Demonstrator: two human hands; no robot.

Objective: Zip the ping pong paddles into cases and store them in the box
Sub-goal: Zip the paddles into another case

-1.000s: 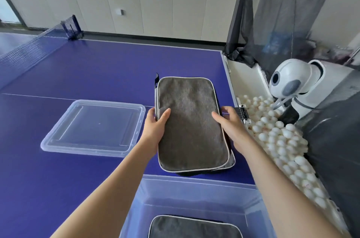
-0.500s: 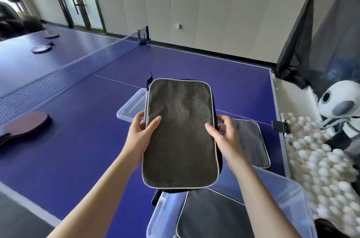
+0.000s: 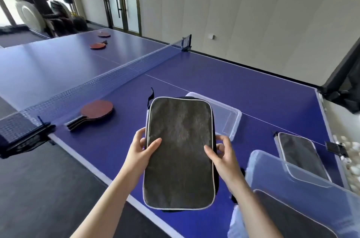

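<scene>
**Case lifted, view swung toward the paddles**

Since a second earlier the grey case (image 3: 179,152) had come up off the table (image 3: 233,85), and the view had turned left to take in the stacked paddles (image 3: 93,113). The left hand (image 3: 142,152) pinched the case's left edge, thumb on top. The right hand (image 3: 222,156) held its right edge. The case's long axis ran away from the person. The paddles lay ahead-left, nearer the left hand. The box (image 3: 272,169) stood lower right, beside the right forearm. Whether the zip was shut could not be told.
</scene>
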